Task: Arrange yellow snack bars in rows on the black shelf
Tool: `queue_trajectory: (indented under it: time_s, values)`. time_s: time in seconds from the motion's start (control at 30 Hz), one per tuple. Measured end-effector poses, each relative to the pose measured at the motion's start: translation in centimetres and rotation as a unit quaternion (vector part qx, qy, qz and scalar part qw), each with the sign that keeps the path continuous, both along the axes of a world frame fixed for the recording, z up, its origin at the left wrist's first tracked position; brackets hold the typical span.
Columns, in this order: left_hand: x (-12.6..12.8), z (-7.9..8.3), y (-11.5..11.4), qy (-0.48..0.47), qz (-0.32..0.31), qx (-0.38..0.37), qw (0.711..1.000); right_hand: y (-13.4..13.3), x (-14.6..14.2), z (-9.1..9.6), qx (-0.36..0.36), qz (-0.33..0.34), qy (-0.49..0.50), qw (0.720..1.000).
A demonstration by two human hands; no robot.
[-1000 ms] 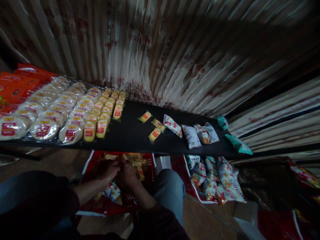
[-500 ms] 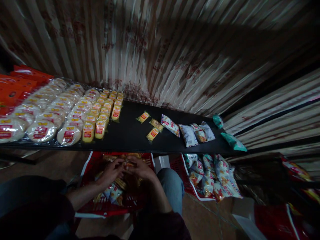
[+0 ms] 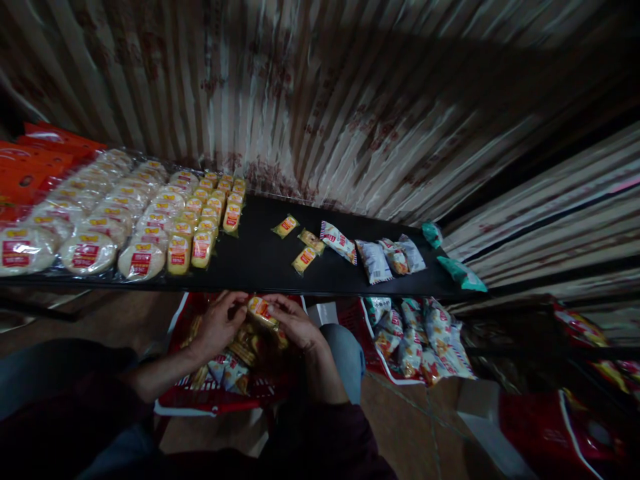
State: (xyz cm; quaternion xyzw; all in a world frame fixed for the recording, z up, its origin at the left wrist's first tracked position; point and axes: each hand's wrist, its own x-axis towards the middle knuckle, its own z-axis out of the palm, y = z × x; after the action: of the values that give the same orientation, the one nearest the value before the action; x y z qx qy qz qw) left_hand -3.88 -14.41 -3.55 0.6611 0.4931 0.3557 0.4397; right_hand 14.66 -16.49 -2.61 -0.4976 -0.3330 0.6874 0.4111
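Note:
Over a red basket [image 3: 187, 405], my two hands hold a small yellow packaged cake [image 3: 263, 311] with a red and white label. My right hand [image 3: 295, 322] grips its right end. My left hand [image 3: 220, 325] has curled fingers and thumb at its left end. Below the hands, the basket holds several yellow wrapped cakes [image 3: 244, 347] and white snack bags [image 3: 230, 373]. On the black shelf [image 3: 260, 267] just ahead, similar yellow cakes [image 3: 202, 248] stand in rows, and a few others [image 3: 304, 259] lie loose.
Large round packaged flat cakes [image 3: 87, 252] and orange packages [image 3: 30, 167] fill the shelf's left. White snack bags [image 3: 373, 261] and green bags [image 3: 463, 273] lie toward its right. Another red basket [image 3: 376, 353] with snack bags stands under the shelf. A patterned curtain [image 3: 280, 100] hangs behind.
Both hands have risen slightly from deeper in the basket. The yellow cake, mostly hidden by the fingers before, now shows with its label up. The view has shifted slightly.

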Motion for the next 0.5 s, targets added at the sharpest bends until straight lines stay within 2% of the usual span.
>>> queue_trajectory:
  time_s: [0.23, 0.4, 0.5]
  values:
    - [-0.5, 2.1, -0.4, -0.008, -0.012, 0.153, 0.988, -0.4, -0.5, 1.9, 0.06, 0.012, 0.101, 0.993]
    - [0.1, 2.8, -0.4, -0.011, -0.026, 0.167, 0.986, 0.0, -0.9, 2.2, 0.111, -0.034, 0.111, 0.987]
    - [0.6, 2.8, -0.1, -0.002, -0.013, 0.168, 0.986, 0.5, -1.3, 2.3, 0.115, -0.032, 0.124, 0.985]
